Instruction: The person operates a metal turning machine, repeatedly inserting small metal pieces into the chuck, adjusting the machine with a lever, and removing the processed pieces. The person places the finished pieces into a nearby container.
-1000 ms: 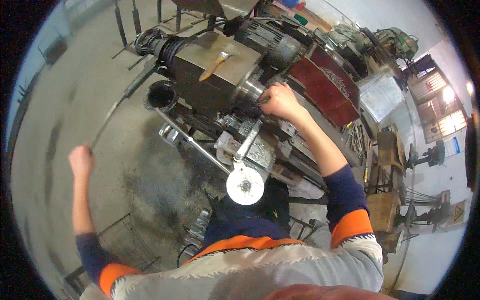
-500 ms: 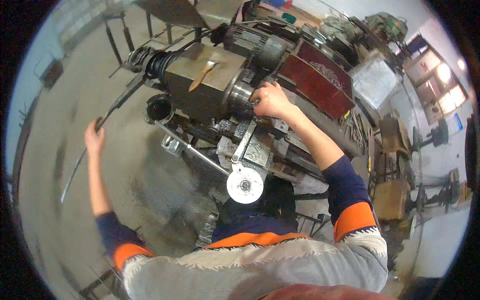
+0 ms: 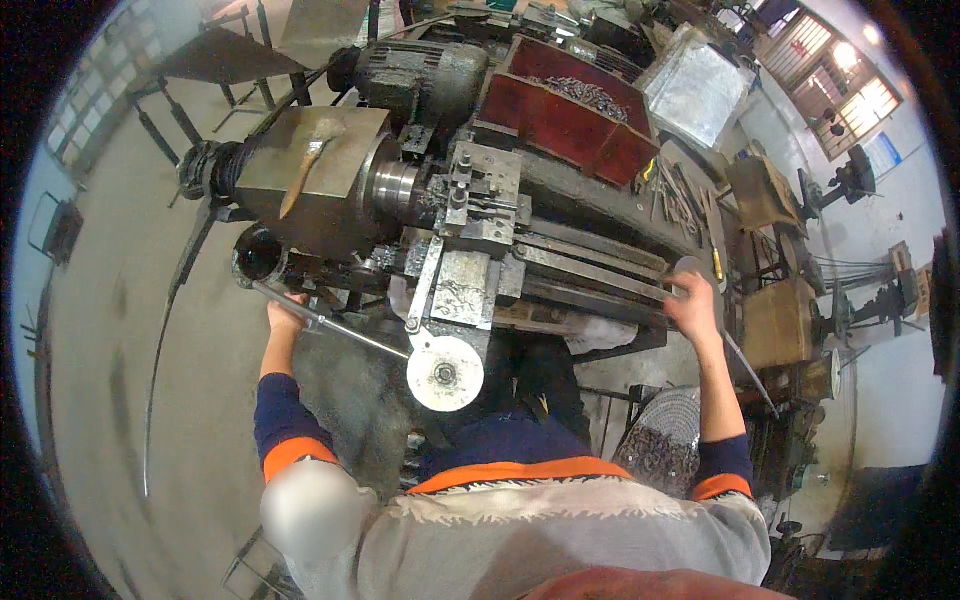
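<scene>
My left hand [image 3: 284, 314] is low at the near left side of a lathe, by a long metal lever rod [image 3: 340, 331]; its fingers are partly hidden there. Over the right end of the lathe bed [image 3: 590, 275] is my right hand [image 3: 692, 302], its fingers curled round something I cannot make out. A bright metal chuck [image 3: 397, 190] sticks out of the headstock [image 3: 325, 210]. Beside it stands the tool post [image 3: 478, 195] on the carriage. A white round dial [image 3: 445, 373] faces up nearest my body.
A wooden-handled brush [image 3: 300, 185] lies on the headstock. Behind the bed stands a red tray [image 3: 600, 135] with metal bits in it. Hand tools [image 3: 685, 195] lie at the right. A long thin bar [image 3: 152, 400] extends down on the left, near a dark round pot [image 3: 260, 255].
My right hand has left the chuck and moved right to the end of the bed. My left hand has let go of the long bar and come in beside the lever rod. The view has shifted.
</scene>
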The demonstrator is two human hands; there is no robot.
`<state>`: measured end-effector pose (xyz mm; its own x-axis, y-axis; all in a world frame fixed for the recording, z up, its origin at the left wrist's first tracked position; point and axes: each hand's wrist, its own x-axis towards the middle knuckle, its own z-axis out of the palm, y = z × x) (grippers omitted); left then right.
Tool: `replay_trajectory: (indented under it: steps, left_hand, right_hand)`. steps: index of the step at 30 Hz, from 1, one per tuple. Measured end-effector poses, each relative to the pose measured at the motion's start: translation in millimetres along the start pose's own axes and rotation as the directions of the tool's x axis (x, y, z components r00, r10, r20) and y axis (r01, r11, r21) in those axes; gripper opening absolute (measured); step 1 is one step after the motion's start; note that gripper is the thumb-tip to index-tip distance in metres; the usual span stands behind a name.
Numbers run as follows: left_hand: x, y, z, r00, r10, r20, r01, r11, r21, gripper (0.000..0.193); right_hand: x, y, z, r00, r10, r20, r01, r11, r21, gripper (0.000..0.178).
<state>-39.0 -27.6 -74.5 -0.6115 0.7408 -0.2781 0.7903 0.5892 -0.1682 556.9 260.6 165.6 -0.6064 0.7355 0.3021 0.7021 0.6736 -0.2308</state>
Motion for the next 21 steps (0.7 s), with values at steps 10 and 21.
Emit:
replay_trajectory:
  steps: [10, 21]
  left_hand:
    - [-2.6, -23.8, 39.5, 0.950, -0.312, -0.030, 0.287, 0.902, -0.321, 0.038]
    - [-16.4, -45.2, 29.1, 0.962, -0.256, -0.095, 0.247, 0.964, -0.093, 0.028]
  right_hand:
    - [-83.6, 68.3, -4.6, 0.902, 0.432, 0.025, -0.431, 0.893, 0.131, 0.033]
    - [-112.0, 168.1, -11.9, 0.847, 0.525, -0.084, -0.532, 0.840, -0.108, 0.036]
